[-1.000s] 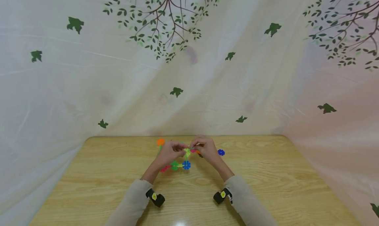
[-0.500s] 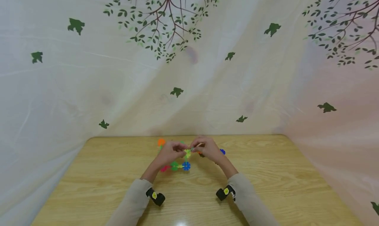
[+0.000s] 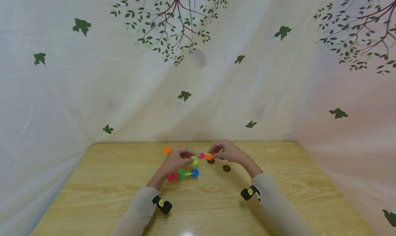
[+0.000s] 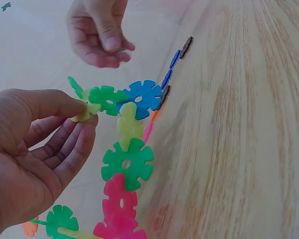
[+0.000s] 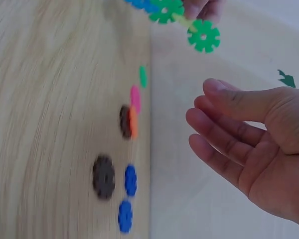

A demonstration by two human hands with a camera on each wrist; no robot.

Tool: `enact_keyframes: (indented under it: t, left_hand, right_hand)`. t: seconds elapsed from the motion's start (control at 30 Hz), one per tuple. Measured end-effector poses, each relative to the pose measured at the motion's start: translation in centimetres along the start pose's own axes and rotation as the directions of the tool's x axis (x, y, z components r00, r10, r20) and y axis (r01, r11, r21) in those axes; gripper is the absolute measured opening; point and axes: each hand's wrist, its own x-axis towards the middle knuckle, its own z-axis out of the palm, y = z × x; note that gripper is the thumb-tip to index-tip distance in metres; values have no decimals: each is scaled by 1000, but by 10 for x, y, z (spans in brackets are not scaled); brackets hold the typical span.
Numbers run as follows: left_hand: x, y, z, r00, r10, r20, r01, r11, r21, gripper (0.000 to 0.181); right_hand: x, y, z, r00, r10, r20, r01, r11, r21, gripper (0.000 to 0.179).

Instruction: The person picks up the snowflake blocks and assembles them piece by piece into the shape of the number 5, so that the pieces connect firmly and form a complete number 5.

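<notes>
Yellow disc, pinched at nine o'clock in the left wrist view by the left hand, joins a chain reaching six; twisting could part its slots. Right hand hangs at eleven, grip relaxed, empty; loose discs at one.

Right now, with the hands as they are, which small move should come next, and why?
I would probably lower the right hand to pick up a loose blue disc: that hand holds nothing, and loose discs lie on the table below it, while the left hand pinches a yellow piece of the joined chain.
</notes>
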Motion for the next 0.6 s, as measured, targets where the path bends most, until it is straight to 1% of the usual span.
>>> enact_keyframes:
  t: [0.13, 0.23, 0.37, 0.53, 0.6]
  left_hand:
    - [-1, -1, -1, 1000, 2, -8, -2, 1000, 6, 17]
    - [-1, -2, -2, 1000, -4, -11, 4, 1000, 8, 17]
    - [-2, -1, -1, 1000, -9, -14, 9, 1000, 4, 17]
    - [-2, 0, -1, 1000, -3, -9, 2, 1000, -12, 17]
    - [-1, 0, 0, 1000, -1, -7, 1, 1000, -12, 17]
  right_hand:
    - [-12, 13, -9, 997, 12, 81, -12, 1000, 2, 13]
    - [-20, 22, -12, 993, 12, 120, -11, 1000, -14, 13]
    - [-28, 35, -12, 988, 27, 149, -20, 999, -51, 12]
    - [-35, 45, -11, 982, 96, 160, -87, 994, -63, 17]
    - [-38, 49, -10, 981, 108, 159, -99, 993, -66, 21]
